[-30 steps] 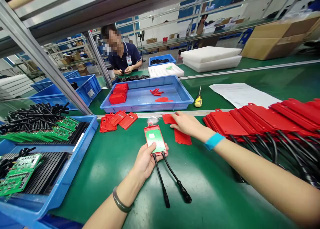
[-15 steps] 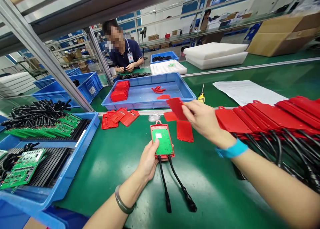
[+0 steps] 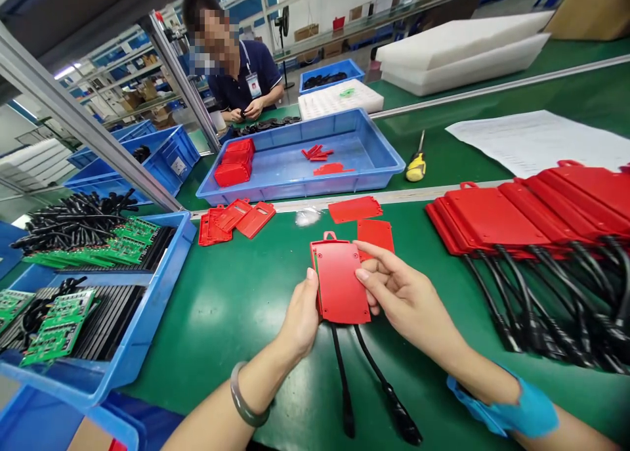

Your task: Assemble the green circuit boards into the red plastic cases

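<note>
My left hand (image 3: 301,313) grips the left side of a red plastic case, from whose lower end two black cables (image 3: 377,365) hang onto the green bench. Over the case lies a flat red cover (image 3: 340,283), with screw holes at its corners. It sits slightly off to the right, so a thin green strip of circuit board shows along the left edge. My right hand (image 3: 396,293) pinches the cover's right edge between thumb and fingers. Just behind the case are two loose red covers (image 3: 355,209) and a small clear plastic bag (image 3: 308,216).
On the left, a blue bin (image 3: 162,293) holds green boards with black cables. Red case shells (image 3: 236,220) lie near a blue tray (image 3: 295,192). A yellow screwdriver (image 3: 416,167) rests behind. Cabled red cases (image 3: 506,218) line the right. A co-worker (image 3: 246,77) handles small parts opposite.
My right hand has brought the red cover left and down onto the case, hiding most of the green board. My left hand still holds the case, now a little further right.
</note>
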Motion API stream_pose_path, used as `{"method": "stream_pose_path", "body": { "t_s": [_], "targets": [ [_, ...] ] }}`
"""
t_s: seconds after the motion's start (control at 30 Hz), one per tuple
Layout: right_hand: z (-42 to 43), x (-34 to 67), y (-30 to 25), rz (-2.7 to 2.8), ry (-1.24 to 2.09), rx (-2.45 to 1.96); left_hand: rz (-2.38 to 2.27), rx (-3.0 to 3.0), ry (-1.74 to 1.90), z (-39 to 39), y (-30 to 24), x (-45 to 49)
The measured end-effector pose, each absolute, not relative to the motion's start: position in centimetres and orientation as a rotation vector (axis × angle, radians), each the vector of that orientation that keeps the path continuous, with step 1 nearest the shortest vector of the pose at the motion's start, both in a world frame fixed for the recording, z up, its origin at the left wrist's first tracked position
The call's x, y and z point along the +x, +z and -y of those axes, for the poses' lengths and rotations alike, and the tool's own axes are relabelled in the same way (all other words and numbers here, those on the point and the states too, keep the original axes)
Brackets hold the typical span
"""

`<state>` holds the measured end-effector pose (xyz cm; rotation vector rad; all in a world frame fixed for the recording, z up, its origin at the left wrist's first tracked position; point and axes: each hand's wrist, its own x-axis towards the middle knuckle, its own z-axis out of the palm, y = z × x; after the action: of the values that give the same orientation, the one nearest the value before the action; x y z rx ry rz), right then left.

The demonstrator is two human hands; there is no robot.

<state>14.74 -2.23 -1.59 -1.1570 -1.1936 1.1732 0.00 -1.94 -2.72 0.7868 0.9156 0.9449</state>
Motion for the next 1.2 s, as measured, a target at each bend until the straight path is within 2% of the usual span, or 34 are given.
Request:
{"method": "stream_pose_path", "body": {
  "t_s": [0.57, 0.83, 1.0, 1.2],
  "targets": [
    [2.4, 14.9, -0.9, 1.112, 1.207, -1.193, -0.912, 1.063, 0.954, 2.3, -2.0, 0.0],
    [1.8, 15.7, -1.3, 1.118, 1.306, -1.185, -0.896, 1.127, 0.900, 2.4, -2.1, 0.0],
    [1.4, 16.2, -0.6, 1.228, 1.515, -1.073, -0.983, 1.307, 0.825, 2.5, -2.1, -0.3],
    [1.5, 16.0, -0.7, 1.169, 1.494, -1.056, -0.955, 1.420, 0.746, 2.4, -2.6, -0.3]
  ]
}}
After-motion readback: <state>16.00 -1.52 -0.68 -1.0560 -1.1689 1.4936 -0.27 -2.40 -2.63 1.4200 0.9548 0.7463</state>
